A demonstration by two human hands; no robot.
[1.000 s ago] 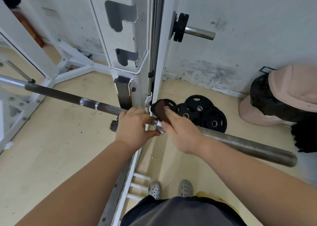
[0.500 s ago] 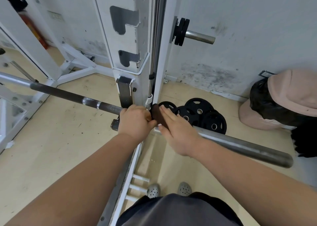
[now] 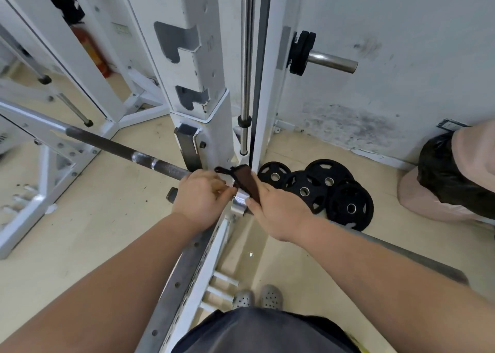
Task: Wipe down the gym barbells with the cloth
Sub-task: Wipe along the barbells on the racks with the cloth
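Note:
A long barbell (image 3: 112, 145) runs from the left across the white rack to the lower right, where its thick sleeve (image 3: 417, 259) is partly hidden behind my right forearm. My left hand (image 3: 199, 194) is wrapped around the bar just left of the shiny collar (image 3: 239, 201). My right hand (image 3: 276, 209) presses a dark brown cloth (image 3: 247, 180) against the collar, and the cloth's upper end sticks up past my fingers.
The white rack upright (image 3: 198, 90) stands directly behind the bar. Three black weight plates (image 3: 316, 189) lean on the floor to the right. A plate peg (image 3: 332, 62) juts from the wall post. A black bag and pink pads (image 3: 455, 176) sit at far right.
The cloth has shifted slightly along the collar and its top end now pokes up more. The shiny collar shows again between my hands. The view has tilted slightly.

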